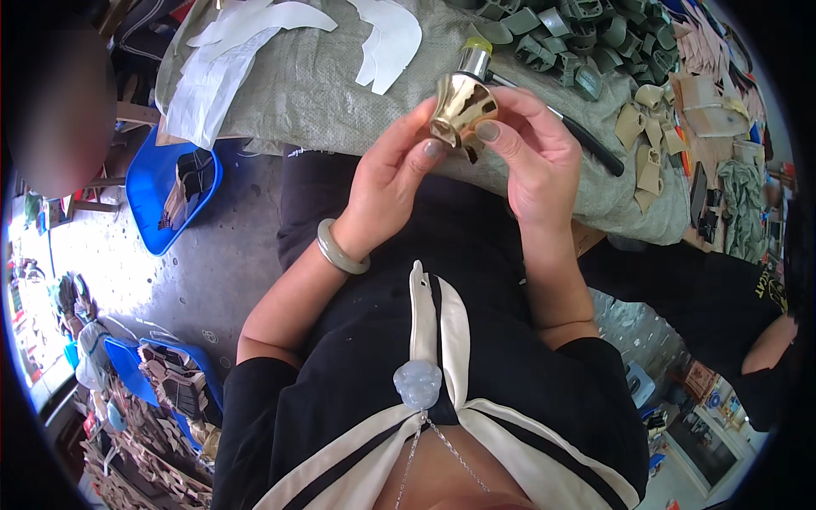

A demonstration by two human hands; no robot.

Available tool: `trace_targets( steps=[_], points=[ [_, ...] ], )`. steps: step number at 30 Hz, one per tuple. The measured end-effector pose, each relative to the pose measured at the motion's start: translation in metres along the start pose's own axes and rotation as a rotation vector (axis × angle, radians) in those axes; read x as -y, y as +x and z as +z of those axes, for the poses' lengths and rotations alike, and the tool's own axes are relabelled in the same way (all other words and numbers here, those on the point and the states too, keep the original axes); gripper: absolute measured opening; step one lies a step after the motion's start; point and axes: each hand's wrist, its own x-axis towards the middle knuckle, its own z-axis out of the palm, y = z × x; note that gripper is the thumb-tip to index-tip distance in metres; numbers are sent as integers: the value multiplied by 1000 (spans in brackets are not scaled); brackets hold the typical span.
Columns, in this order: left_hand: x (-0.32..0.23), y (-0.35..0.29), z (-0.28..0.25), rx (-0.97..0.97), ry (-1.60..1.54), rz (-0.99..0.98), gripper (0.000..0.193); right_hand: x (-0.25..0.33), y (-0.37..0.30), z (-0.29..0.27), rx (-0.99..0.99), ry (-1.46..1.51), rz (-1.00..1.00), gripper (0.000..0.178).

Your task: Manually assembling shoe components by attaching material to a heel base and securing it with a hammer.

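Observation:
Both my hands are raised in front of me over the near edge of a cloth-covered table, around a shiny gold piece (463, 100) that looks like a shoe heel. Thumb and fingers of my left hand (389, 170) pinch its left side. From the other side, my right hand (541, 161) holds it, the thumb near its lower edge. Just beyond it is a small shiny container (474, 59) with a yellow top. A tool with a black handle (591, 143) lies partly hidden behind my right hand.
Dark green heels (586, 42) are heaped at the back right, with beige heels (648, 140) nearer. White cut pieces (387, 38) lie on the grey woven cloth (297, 106). A blue basket (153, 200) stands left on the floor; another person's arm (769, 344) is at right.

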Motion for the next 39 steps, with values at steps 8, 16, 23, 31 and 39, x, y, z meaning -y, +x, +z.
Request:
trace_targets(
  steps=[8, 16, 23, 31, 39],
  points=[
    [-22, -6, 6, -130, 421, 192, 54, 6, -2, 20, 4, -398, -95, 15],
    [-49, -4, -15, -45, -182, -43, 40, 37, 15, 21, 129, -576, -245, 24],
    [-37, -7, -40, -68, -660, -218, 53, 126, 46, 94, 780, 119, -140, 59],
    [-52, -30, -45, -55, -407, -211, 55, 129, 44, 176, 836, 274, -208, 60],
    [-96, 8, -23, -897, -820, -987, 39, 144, 48, 239, 833, 263, -341, 61]
  ],
)
